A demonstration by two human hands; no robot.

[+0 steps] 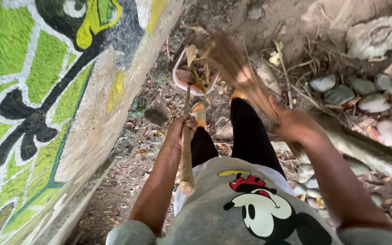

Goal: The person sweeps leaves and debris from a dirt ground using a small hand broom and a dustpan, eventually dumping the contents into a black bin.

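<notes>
My left hand (182,125) grips the wooden handle (186,149) of a pale dustpan (191,79) that rests on the dirt ahead of my feet and holds dry leaves. My right hand (291,122) is closed around a bundle of thin brown twigs, a stick broom (232,63), whose bristles fan out blurred over the dustpan. My black trouser legs and orange sandals stand just behind the pan.
A painted concrete wall (46,104) in green, black and white runs close along the left. Grey rounded stones (364,95) and roots border the right. A thick branch or pipe (368,152) lies beside my right arm. Dry leaves litter the dirt ground (132,163).
</notes>
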